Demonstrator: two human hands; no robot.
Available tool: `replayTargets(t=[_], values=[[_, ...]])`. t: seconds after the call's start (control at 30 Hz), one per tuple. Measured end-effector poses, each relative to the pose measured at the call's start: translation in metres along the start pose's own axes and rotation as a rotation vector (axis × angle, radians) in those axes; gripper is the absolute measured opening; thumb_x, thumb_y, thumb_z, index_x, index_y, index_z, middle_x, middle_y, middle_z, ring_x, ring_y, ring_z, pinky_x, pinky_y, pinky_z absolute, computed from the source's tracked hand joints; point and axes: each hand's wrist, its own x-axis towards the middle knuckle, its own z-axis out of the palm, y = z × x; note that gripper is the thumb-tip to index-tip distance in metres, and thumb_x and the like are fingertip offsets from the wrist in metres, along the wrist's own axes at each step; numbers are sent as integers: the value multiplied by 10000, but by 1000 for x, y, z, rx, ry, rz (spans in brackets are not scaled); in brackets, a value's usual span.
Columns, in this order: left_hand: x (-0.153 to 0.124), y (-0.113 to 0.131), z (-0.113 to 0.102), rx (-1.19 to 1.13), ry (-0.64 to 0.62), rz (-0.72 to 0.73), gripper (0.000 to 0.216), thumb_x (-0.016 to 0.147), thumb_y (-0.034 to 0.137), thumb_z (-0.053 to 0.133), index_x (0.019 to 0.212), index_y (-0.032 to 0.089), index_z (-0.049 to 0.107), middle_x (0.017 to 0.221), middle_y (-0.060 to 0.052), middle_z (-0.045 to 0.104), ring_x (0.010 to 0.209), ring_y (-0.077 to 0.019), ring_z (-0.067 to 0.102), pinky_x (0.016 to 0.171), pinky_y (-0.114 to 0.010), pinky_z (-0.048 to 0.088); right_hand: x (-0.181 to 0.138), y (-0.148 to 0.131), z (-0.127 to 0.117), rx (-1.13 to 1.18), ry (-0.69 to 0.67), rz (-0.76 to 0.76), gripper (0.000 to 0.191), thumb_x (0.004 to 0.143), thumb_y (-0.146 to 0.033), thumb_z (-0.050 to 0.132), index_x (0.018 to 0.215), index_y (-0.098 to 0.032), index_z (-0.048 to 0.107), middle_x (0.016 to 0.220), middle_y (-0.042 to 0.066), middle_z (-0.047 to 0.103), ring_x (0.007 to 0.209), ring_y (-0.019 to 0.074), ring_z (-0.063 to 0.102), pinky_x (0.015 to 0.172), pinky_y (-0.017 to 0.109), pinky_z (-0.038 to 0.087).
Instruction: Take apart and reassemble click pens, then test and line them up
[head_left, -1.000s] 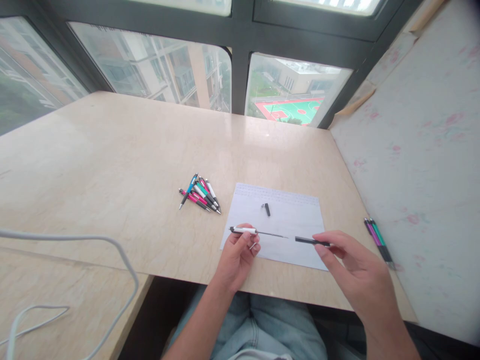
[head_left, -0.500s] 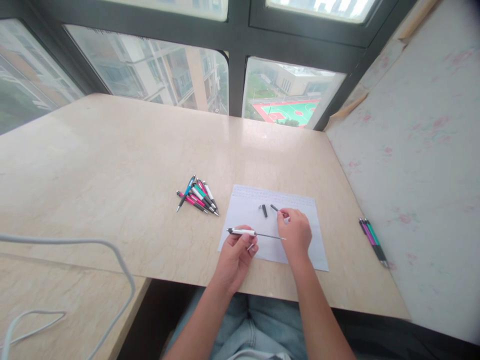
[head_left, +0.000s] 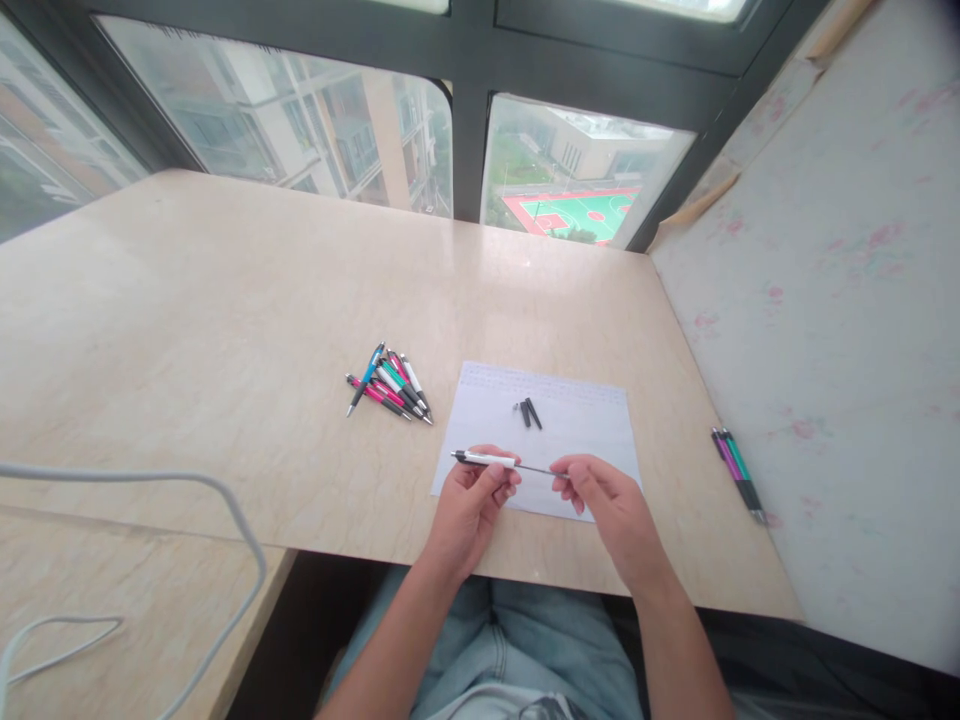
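My left hand (head_left: 474,505) is closed around the white barrel of a pen (head_left: 491,461), its black clip end pointing left. A thin dark refill (head_left: 538,470) sticks out of the barrel's right end. The fingers of my right hand (head_left: 600,490) pinch the far end of that refill, hiding its tip. Both hands are over a sheet of paper (head_left: 480,400) with handwriting along its top. On the paper, just beyond my hands, lie two black grip sleeves (head_left: 533,413) side by side and a tiny metal tip (head_left: 516,407).
Several click pens (head_left: 390,385) in blue, pink, green and white lie in a pile left of the paper. A purple and a green pen (head_left: 739,475) rest by the wall at right. A white cable (head_left: 150,478) loops over the left side. Windows stand behind the table (head_left: 225,300).
My right hand has let go of a black sleeve, now beside the other on the paper. It has come down and taken hold of the refill's end. The view has shifted slightly.
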Motion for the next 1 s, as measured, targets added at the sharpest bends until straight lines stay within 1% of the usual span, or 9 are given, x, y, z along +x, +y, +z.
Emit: replayTargets(t=[0.1, 0.23, 0.3, 0.43, 0.6, 0.7, 0.8, 0.9, 1.0], values=[[-1, 1, 2, 38, -19, -40, 243, 795, 251, 767, 964, 161, 619, 980, -95, 742, 777, -141, 702, 680, -221, 512, -8, -4, -2, -218, -7, -67, 232, 887, -393, 594, 887, -196, 717, 848, 55, 736, 740, 188, 658, 681, 302, 532], [-2, 2, 3, 38, 7, -37, 262, 806, 263, 758, 979, 174, 582, 933, -72, 749, 790, -135, 718, 709, -209, 535, -7, 2, -11, -404, -39, -150, 190, 898, -302, 560, 912, -214, 728, 901, 47, 754, 728, 183, 669, 717, 324, 547], [-1, 1, 3, 41, 18, -20, 260, 809, 257, 755, 981, 178, 577, 930, -66, 750, 786, -125, 716, 716, -202, 538, -8, 5, -17, -432, -47, -172, 193, 903, -295, 550, 904, -216, 726, 902, 46, 752, 731, 182, 670, 716, 323, 551], [0, 0, 3, 57, 16, -14, 259, 804, 252, 758, 981, 177, 585, 949, -72, 750, 783, -123, 716, 719, -202, 540, -11, 4, -21, -440, -19, -165, 208, 897, -314, 560, 992, -209, 712, 900, 53, 746, 692, 173, 664, 632, 296, 551], [0, 0, 2, 47, 28, -8, 277, 785, 267, 776, 975, 177, 596, 943, -74, 751, 789, -134, 718, 730, -215, 541, -9, 8, -20, -465, -35, -161, 219, 907, -318, 527, 920, -216, 720, 903, 54, 758, 712, 186, 681, 694, 325, 561], [1, -1, 2, 40, 33, -6, 271, 788, 266, 773, 977, 179, 599, 941, -71, 750, 799, -138, 718, 742, -225, 541, -6, 19, -25, -481, 10, -91, 236, 894, -354, 528, 908, -215, 719, 866, 58, 759, 715, 207, 693, 678, 344, 561], [1, -1, 2, 37, 36, -8, 275, 781, 269, 779, 969, 175, 601, 931, -71, 749, 796, -136, 714, 740, -222, 536, 2, 28, -28, -505, 105, -9, 254, 880, -376, 527, 883, -207, 716, 803, 63, 749, 732, 224, 694, 645, 340, 538], [0, 0, 3, 39, 30, -6, 277, 780, 270, 780, 963, 172, 597, 932, -75, 748, 790, -130, 708, 738, -218, 529, 18, 31, -22, -555, 192, 17, 242, 861, -368, 531, 840, -201, 706, 778, 58, 733, 705, 214, 667, 675, 342, 502], [0, -1, 3, 46, 15, -5, 257, 797, 262, 764, 963, 172, 591, 944, -81, 748, 787, -126, 702, 736, -218, 523, 41, 31, -12, -610, 232, 23, 206, 845, -341, 537, 806, -206, 687, 787, 50, 722, 704, 206, 632, 697, 339, 462]])
